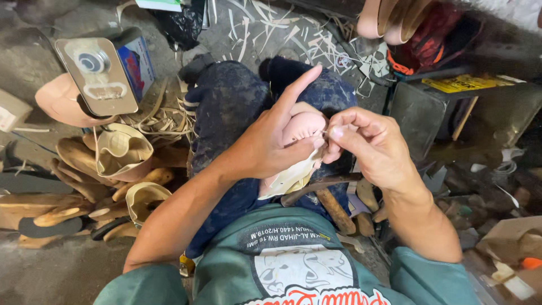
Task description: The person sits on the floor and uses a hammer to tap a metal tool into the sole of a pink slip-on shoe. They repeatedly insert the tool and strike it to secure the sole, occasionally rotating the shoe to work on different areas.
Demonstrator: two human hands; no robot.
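Head view, looking straight down on a seated person in a cramped workshop: a grey concrete floor (68, 271) strewn with pale offcut strips (282, 34) near the top edge and with curled trimmings by the knees. Left hand (271, 141) wraps around a pink shoe piece (302, 125) resting on the lap, index finger raised, thumb pressed on the piece's edge. Right hand (372, 147) has thumb and forefinger pinched together at that same edge, just beside the left thumb; what they pinch is too small to tell. A cream lining flap (291, 178) hangs below the shoe piece, and a wooden-handled hammer (330, 203) lies across the lap beneath the hands. At upper left stands a rectangular metal can (99, 70) with a round cap and a carry handle on its top face and a blue-and-red label on its side. Beside it sit tan shoe uppers (121, 152) and a heap of wooden lasts (73, 186). At upper right, a flat yellow package (463, 83) lies on a dark box (420, 116), with a red-and-black bag (426, 39) behind it.
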